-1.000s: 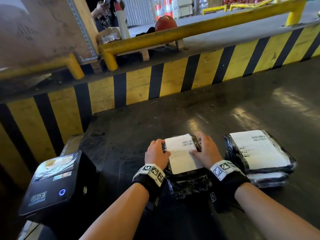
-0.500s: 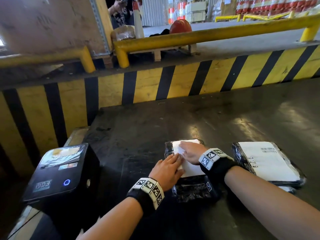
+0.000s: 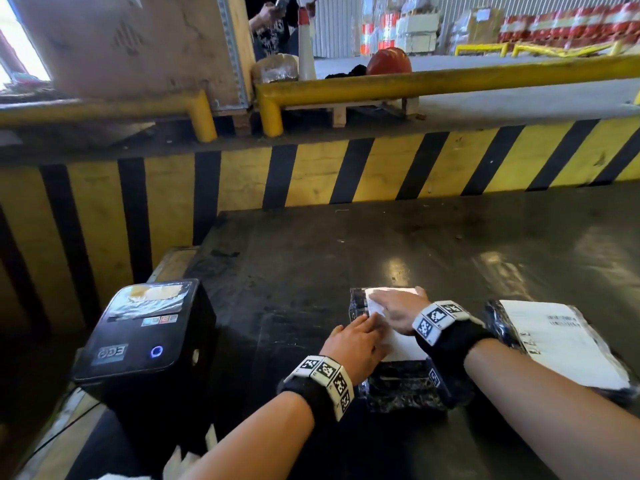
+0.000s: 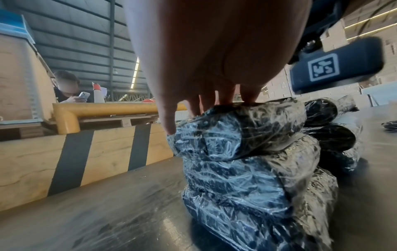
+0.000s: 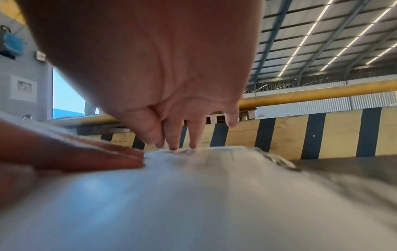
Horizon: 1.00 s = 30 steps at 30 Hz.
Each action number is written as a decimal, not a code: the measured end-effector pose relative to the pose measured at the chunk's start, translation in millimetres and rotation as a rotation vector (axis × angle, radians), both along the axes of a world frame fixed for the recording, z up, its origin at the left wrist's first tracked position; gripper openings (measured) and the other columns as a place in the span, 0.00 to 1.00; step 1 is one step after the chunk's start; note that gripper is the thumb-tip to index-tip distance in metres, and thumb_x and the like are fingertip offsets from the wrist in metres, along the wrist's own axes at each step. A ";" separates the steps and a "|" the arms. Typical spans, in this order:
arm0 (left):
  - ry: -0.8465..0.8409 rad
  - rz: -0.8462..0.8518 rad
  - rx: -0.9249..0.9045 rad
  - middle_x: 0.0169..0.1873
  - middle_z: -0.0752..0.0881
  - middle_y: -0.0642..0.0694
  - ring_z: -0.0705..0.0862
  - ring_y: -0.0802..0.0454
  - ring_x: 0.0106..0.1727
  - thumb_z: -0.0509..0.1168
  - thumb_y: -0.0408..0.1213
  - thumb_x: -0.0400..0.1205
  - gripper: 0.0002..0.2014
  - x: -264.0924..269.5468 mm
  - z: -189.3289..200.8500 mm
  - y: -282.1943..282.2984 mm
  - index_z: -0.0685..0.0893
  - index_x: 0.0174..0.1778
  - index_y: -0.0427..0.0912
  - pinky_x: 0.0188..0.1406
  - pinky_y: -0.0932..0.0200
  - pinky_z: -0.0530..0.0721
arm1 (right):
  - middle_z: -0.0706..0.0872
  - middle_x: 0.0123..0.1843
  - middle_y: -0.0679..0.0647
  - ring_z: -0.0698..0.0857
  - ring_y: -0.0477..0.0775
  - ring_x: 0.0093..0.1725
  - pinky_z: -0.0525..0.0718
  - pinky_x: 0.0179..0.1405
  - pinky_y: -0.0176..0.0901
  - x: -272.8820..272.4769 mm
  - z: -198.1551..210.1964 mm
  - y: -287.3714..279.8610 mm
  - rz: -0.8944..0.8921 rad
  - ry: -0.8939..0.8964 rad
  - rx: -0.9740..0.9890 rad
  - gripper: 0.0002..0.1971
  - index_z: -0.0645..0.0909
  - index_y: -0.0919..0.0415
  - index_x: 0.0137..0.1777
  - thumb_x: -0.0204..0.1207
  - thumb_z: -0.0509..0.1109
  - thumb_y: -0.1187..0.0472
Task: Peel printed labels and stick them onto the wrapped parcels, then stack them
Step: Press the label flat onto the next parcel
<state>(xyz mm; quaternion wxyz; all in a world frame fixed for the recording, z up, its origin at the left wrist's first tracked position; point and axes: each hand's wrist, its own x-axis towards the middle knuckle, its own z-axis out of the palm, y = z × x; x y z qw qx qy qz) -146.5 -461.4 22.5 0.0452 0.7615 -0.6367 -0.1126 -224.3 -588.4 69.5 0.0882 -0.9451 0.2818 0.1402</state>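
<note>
Pressing down with both palms, I have the white label (image 3: 394, 327) flat on the top wrapped parcel (image 3: 398, 386) at the lower centre of the head view. My right hand (image 3: 398, 311) lies across the label's far end with fingers straight and spread. My left hand (image 3: 356, 344) comes in from the lower left, its straight fingers resting on the label's left edge. Neither grip is clamped on anything; both are flat and apart, only pressing. The left wrist view shows my fingers (image 4: 223, 96) resting on the top of a pile of black parcels under crinkled clear film, so this one seems already to sit on others beneath it. The right wrist view is blurred low down, but my fingertips (image 5: 174, 144) touch the pale sheet. As I judge it, this label is peeled and laid, and I am at the smoothing stage. At the right of the frame a second pile (image 3: 561, 344) carries a printed label on its top parcel, with another parcel under it, so at least one earlier piece looks finished and stacked. What remains, I judge, is to finish rubbing this label down and then move the parcel onto a stack if it is not home already. The black label printer (image 3: 138, 334) stands at the lower left on the tabletop (image 3: 346, 258); I cannot tell whether a fresh label waits in it.
</note>
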 end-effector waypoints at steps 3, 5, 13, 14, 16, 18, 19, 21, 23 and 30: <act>0.017 0.012 0.002 0.84 0.53 0.51 0.52 0.52 0.84 0.48 0.52 0.87 0.26 2.8 -2.0 -0.7 0.58 0.82 0.50 0.80 0.42 0.61 | 0.60 0.83 0.43 0.60 0.48 0.81 0.50 0.77 0.72 -13.6 -6.5 -9.4 -0.041 0.024 0.019 0.22 0.59 0.48 0.79 0.85 0.48 0.56; 0.027 0.018 -0.009 0.84 0.54 0.51 0.52 0.52 0.84 0.49 0.53 0.87 0.27 2.7 -3.2 -2.0 0.58 0.82 0.51 0.80 0.43 0.62 | 0.53 0.84 0.41 0.56 0.47 0.83 0.45 0.78 0.74 -26.9 -4.5 -18.1 -0.124 0.052 0.025 0.23 0.55 0.46 0.81 0.86 0.45 0.53; 0.007 -0.002 0.056 0.84 0.53 0.48 0.52 0.50 0.84 0.49 0.51 0.88 0.26 0.5 7.2 -2.1 0.57 0.82 0.51 0.80 0.41 0.60 | 0.73 0.77 0.53 0.71 0.56 0.76 0.52 0.79 0.66 -21.7 13.2 -6.6 -0.235 0.028 -0.034 0.20 0.69 0.54 0.74 0.85 0.48 0.57; 0.002 -0.013 0.050 0.84 0.53 0.48 0.52 0.49 0.84 0.49 0.51 0.87 0.26 0.2 6.9 -0.9 0.57 0.82 0.51 0.80 0.40 0.59 | 0.70 0.79 0.53 0.69 0.55 0.77 0.55 0.78 0.62 -19.1 12.9 1.2 -0.173 0.012 -0.027 0.20 0.66 0.54 0.76 0.85 0.48 0.57; -0.006 -0.039 0.026 0.84 0.54 0.49 0.53 0.49 0.84 0.50 0.50 0.87 0.27 -1.4 4.8 5.3 0.56 0.83 0.51 0.80 0.40 0.59 | 0.66 0.80 0.49 0.66 0.53 0.79 0.54 0.77 0.67 -20.0 9.4 12.5 -0.101 0.008 0.001 0.21 0.65 0.53 0.76 0.86 0.48 0.54; -0.004 -0.056 0.004 0.84 0.55 0.50 0.54 0.50 0.84 0.52 0.50 0.87 0.27 -0.9 1.3 17.4 0.56 0.82 0.51 0.80 0.41 0.59 | 0.60 0.82 0.43 0.61 0.49 0.81 0.49 0.77 0.74 -30.2 1.0 12.2 -0.114 0.013 0.024 0.22 0.62 0.50 0.78 0.86 0.45 0.52; 0.000 -0.058 -0.004 0.84 0.55 0.51 0.54 0.51 0.84 0.52 0.50 0.87 0.27 0.8 -0.5 23.8 0.56 0.83 0.52 0.81 0.42 0.58 | 0.57 0.83 0.41 0.59 0.47 0.82 0.48 0.77 0.74 -36.7 -4.2 8.4 -0.139 0.006 0.031 0.23 0.60 0.48 0.80 0.86 0.43 0.52; 0.011 -0.054 -0.008 0.84 0.53 0.54 0.52 0.53 0.84 0.53 0.50 0.87 0.28 3.2 -1.6 34.1 0.55 0.83 0.54 0.82 0.42 0.56 | 0.55 0.83 0.38 0.56 0.47 0.82 0.45 0.77 0.74 -50.5 -11.1 -0.2 -0.211 -0.018 0.035 0.23 0.57 0.44 0.81 0.86 0.41 0.49; 0.018 -0.046 -0.011 0.84 0.53 0.54 0.51 0.52 0.84 0.54 0.50 0.86 0.28 1.9 -0.4 36.9 0.54 0.83 0.54 0.82 0.42 0.55 | 0.62 0.82 0.42 0.60 0.50 0.82 0.43 0.77 0.75 -54.5 -13.1 -9.0 -0.281 -0.015 0.017 0.23 0.63 0.45 0.78 0.85 0.41 0.49; -0.006 -0.042 -0.022 0.84 0.54 0.52 0.53 0.51 0.84 0.57 0.48 0.85 0.31 -0.3 -3.2 35.6 0.53 0.83 0.54 0.81 0.42 0.58 | 0.70 0.77 0.46 0.67 0.50 0.78 0.48 0.77 0.73 -29.0 -8.0 23.1 -0.148 -0.101 0.018 0.20 0.70 0.51 0.72 0.85 0.44 0.52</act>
